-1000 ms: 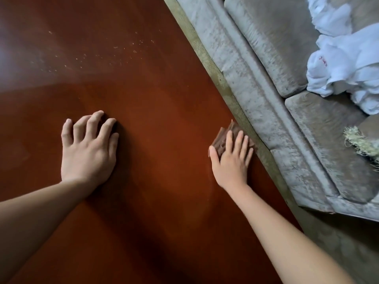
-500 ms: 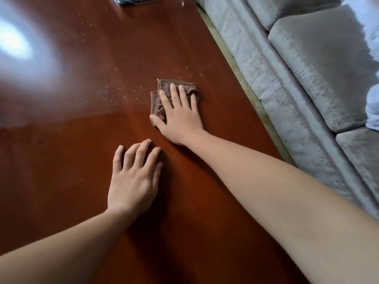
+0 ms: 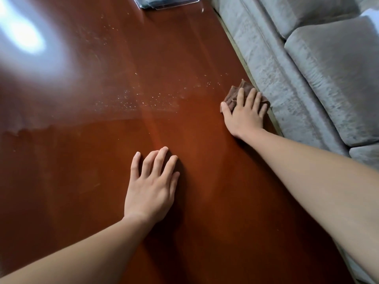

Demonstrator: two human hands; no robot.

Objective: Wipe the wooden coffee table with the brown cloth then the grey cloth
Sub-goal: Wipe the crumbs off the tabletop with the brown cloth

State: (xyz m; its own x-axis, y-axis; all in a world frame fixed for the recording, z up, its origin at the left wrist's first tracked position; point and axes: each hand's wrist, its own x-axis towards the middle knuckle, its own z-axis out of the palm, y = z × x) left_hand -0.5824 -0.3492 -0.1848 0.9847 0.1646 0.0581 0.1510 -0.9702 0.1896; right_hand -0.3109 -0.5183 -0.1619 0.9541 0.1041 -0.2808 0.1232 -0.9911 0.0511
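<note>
Head view: glossy red-brown wooden surface [image 3: 82, 201] fills most of the frame; its right edge runs diagonally from top centre to lower right; grey sofa [image 3: 276, 83] sits just beside that edge along its whole visible length; sofa cushions [image 3: 338, 74] further right.

Brown cloth [image 3: 231, 97]: bunched into a small folded pad, lying on the surface right at the right edge, about halfway along the visible part of it; far corner pokes out past the fingertips; left part shows beside the thumb; rest is under the hand.

Right hand [image 3: 246, 117]: palm down on top of the brown cloth; fingers [image 3: 240, 97] straight, slightly spread, pressing the cloth flat to the wood; no curl round it, no pinch; thumb stretched out to the left, tip on the wood or on the cloth's margin, cannot tell which; forearm comes in from the lower right, crossing over the right edge.

Left hand [image 3: 150, 191]: palm down flat on bare wood around the middle of the surface; fingers straight, lightly fanned, holding nothing; well apart from the right hand and the cloth; forearm enters from the near left corner.

Specks [image 3: 143, 101]: band of pale crumbs or dust across the surface, left of the cloth and beyond the left hand; thinner scatter nearer the far edge.

Clear plastic tray [image 3: 170, 2]: at the far edge, cut off by the frame; contents unreadable.

Glare [image 3: 22, 35]: bright white reflection toward the far left corner.
</note>
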